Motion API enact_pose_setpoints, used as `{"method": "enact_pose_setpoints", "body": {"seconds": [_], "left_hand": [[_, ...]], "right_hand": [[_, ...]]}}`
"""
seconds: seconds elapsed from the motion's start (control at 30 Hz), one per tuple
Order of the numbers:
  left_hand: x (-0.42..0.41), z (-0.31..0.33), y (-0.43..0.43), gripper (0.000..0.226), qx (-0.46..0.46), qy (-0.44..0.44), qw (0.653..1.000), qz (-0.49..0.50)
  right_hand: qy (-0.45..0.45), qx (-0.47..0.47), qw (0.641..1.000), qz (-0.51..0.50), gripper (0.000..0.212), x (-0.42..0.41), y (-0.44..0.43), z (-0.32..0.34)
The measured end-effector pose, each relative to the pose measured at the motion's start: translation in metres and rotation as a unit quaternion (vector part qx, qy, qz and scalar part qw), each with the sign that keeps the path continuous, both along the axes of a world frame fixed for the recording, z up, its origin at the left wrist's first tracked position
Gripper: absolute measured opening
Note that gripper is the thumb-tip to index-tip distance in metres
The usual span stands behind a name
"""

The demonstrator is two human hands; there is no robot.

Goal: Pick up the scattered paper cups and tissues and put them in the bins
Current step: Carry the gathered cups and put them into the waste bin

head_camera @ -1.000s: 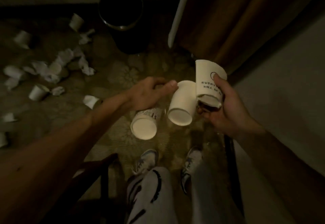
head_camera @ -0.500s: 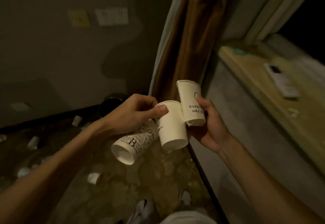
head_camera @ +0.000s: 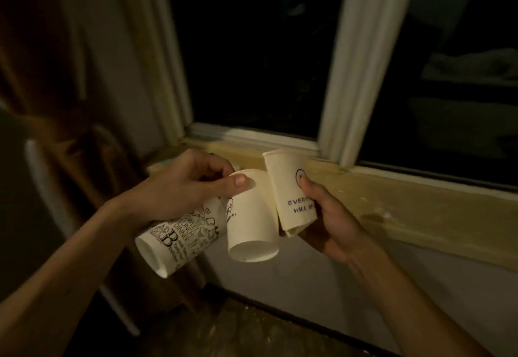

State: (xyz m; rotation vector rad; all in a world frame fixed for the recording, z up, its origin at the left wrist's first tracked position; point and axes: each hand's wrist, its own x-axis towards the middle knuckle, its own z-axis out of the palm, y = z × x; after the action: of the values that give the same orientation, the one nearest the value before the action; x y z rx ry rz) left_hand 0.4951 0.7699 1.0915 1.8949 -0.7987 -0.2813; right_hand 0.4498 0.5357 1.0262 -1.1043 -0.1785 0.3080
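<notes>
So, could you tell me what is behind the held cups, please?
A wooden window sill, with the white window frame and dark glass above. The cups, the left hand and the right hand cover part of the sill.

The right hand (head_camera: 332,223) covers the end of the lettering on the crushed cup (head_camera: 283,185); the curtain (head_camera: 47,98) is blurred.

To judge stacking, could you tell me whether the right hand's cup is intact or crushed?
Crushed: the lettered cup gripped by the right hand is flattened, its lower end creased and folded.
</notes>
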Motion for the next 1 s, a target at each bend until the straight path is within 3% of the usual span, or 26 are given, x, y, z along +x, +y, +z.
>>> {"method": "enact_pose_setpoints", "body": {"seconds": [0.1,0.27,0.43,0.57,0.63,0.73,0.83,1.0], "left_hand": [[0.006,0.014,-0.070,0.052,0.020,-0.017,0.998,-0.054],[-0.012,0.021,-0.204,0.050,0.009,-0.065,0.989,-0.134],[-0.064,0.006,-0.348,0.031,-0.057,-0.082,0.990,-0.101],[-0.117,-0.018,-0.457,0.002,-0.118,-0.011,0.988,-0.095],[-0.146,-0.030,-0.503,0.015,-0.141,0.046,0.982,-0.119],[-0.189,-0.048,-0.562,0.011,-0.140,0.138,0.965,-0.175],[-0.232,-0.072,-0.610,0.035,-0.109,0.216,0.942,-0.234],[-0.288,-0.119,-0.684,0.052,-0.027,0.305,0.892,-0.332]], "right_hand": [[-0.001,-0.019,0.996,-0.083,0.022,-0.034,-0.058,0.010],[-0.017,0.000,0.978,-0.209,0.023,-0.098,-0.160,0.016],[-0.023,0.117,0.938,-0.326,0.048,-0.173,-0.270,0.004],[-0.027,0.154,0.907,-0.391,0.059,-0.241,-0.348,-0.015],[-0.030,0.154,0.894,-0.420,0.054,-0.276,-0.378,-0.026],[-0.021,0.190,0.854,-0.484,0.061,-0.331,-0.415,-0.046],[-0.003,0.247,0.811,-0.530,0.066,-0.380,-0.438,-0.068],[0.049,0.311,0.705,-0.636,0.046,-0.439,-0.472,-0.111]]}}
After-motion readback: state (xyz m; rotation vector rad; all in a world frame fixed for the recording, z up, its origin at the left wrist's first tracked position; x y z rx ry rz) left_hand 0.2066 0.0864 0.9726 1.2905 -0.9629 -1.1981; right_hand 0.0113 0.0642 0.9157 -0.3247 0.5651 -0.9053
